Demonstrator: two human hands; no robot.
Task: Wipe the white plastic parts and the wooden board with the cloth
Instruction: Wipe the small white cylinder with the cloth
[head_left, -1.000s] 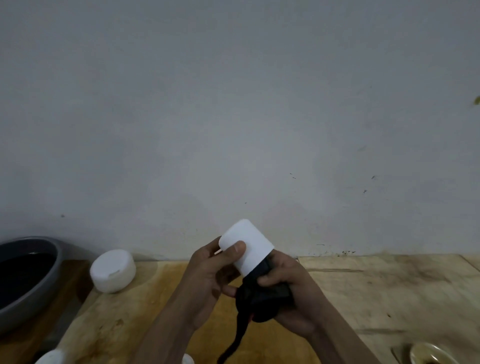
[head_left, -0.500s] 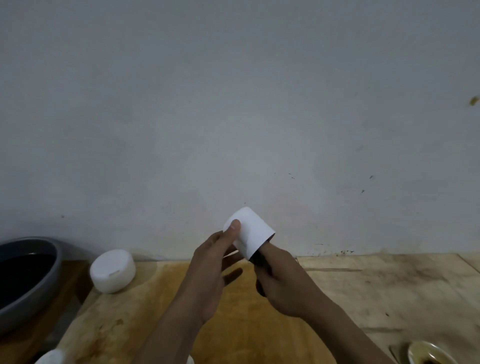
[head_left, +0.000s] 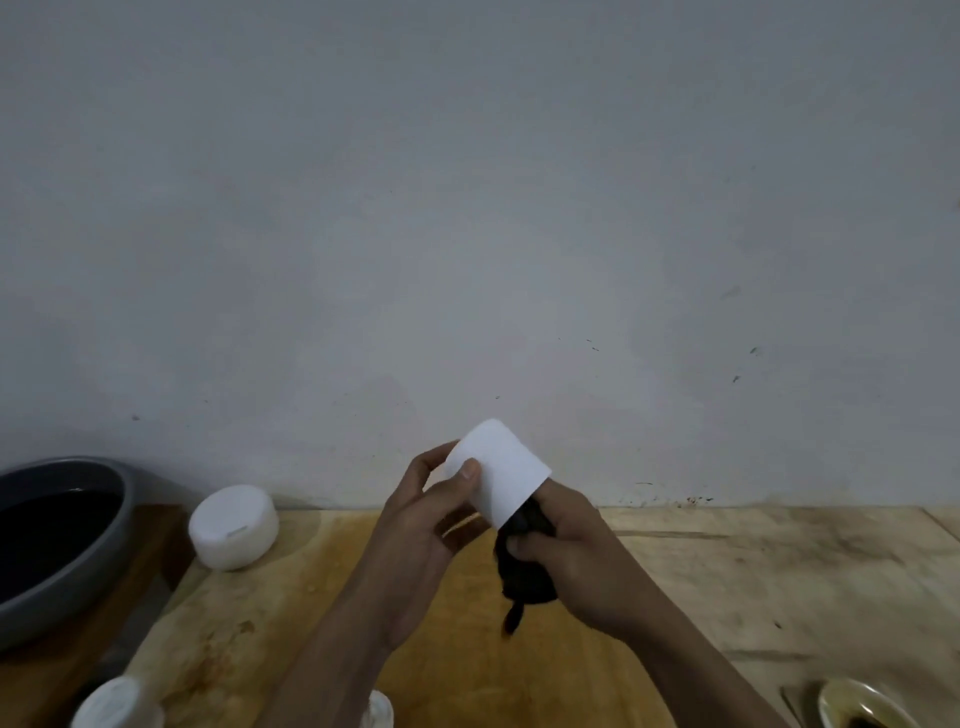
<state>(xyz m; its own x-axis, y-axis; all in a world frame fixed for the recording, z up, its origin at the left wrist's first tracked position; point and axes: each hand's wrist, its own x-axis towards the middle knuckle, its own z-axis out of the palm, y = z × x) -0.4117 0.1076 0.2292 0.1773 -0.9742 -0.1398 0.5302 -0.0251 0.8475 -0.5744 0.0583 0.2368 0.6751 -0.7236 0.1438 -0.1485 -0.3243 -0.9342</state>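
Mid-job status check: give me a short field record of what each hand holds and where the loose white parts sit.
left hand: grips white plastic cup, held in the air
right hand: grips black cloth, bunched at cup's open end
wooden board: stained, beneath both hands
round white part: on board, far-left corner
cropped white part: bottom-left edge
grey bowl: left of board, dark inside

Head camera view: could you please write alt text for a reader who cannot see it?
A person's left hand holds a white cup above a wooden board while the right hand grips a dark cloth at its open end. A white lid and grey bowl sit at left.
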